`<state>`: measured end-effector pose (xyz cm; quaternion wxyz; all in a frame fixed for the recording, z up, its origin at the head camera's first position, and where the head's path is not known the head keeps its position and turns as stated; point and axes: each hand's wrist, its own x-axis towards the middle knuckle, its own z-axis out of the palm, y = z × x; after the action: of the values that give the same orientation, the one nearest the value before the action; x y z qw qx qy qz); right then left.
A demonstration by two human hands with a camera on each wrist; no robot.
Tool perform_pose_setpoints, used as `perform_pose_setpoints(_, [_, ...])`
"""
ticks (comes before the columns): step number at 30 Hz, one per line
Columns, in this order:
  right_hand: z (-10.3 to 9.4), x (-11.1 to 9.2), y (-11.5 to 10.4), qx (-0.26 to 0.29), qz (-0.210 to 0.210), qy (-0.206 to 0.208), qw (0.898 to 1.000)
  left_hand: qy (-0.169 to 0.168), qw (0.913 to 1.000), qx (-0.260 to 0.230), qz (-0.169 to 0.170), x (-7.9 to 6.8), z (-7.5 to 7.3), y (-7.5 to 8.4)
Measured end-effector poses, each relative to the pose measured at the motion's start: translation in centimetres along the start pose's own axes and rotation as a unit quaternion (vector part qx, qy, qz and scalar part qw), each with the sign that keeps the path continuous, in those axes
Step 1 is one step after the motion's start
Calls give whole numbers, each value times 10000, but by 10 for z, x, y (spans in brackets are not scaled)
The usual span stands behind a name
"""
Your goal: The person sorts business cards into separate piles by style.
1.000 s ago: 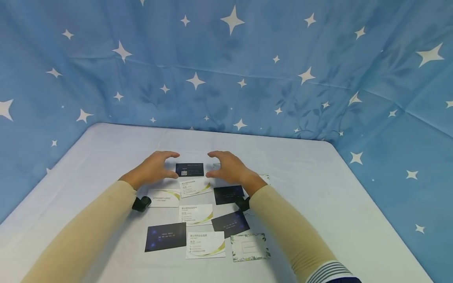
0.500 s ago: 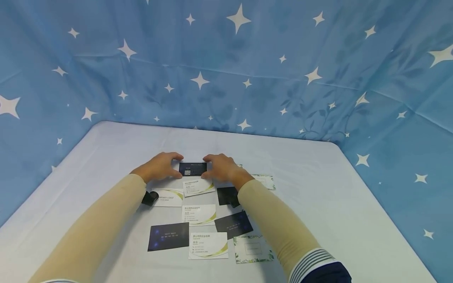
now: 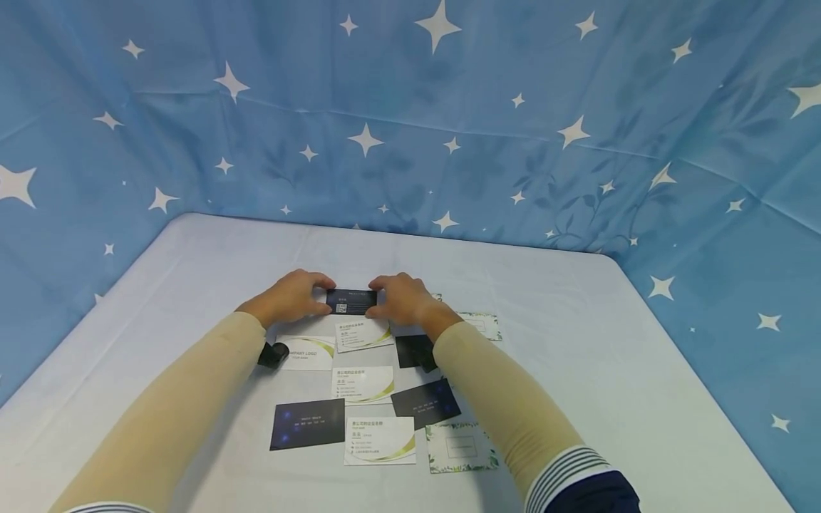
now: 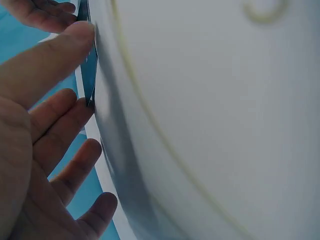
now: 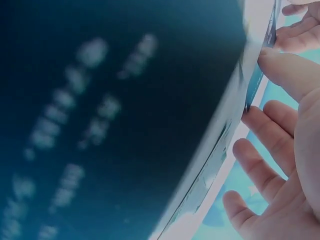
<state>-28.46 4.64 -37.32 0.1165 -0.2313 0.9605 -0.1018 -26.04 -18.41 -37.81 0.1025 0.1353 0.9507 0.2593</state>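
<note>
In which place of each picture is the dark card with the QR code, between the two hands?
Head: the dark card is slightly left of and below the centre.
Left wrist: upper left, the card is a narrow strip.
Right wrist: upper right, again a narrow strip.
Shared landmark: the left hand, large at left in its own view, small at upper right in the right wrist view.

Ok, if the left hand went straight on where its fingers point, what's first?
The dark QR-code card, which the left hand grips; beyond that, likely the right hand at the card's other end, though depth is unclear.
</note>
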Motion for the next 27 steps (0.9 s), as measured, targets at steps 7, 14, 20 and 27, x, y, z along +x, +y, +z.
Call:
perform_pose_setpoints(7, [0,0,1,-239,-158,48,9996,-50,10000,38,-65,1,-1,-1])
perform_pose_setpoints(14, [2,1,2,-137,-180,51,9997,-22,9999,12,-119,0,0,-2])
perform_pose_setpoints(20, [3,3,3,423,-196,73,9989,12,9998,-15,-198,-2,-3,-2])
perform_pose_setpoints(27, [-1,11,-2,931,-386,225,9947,130,9995,-175,-231,-1,-19,-6])
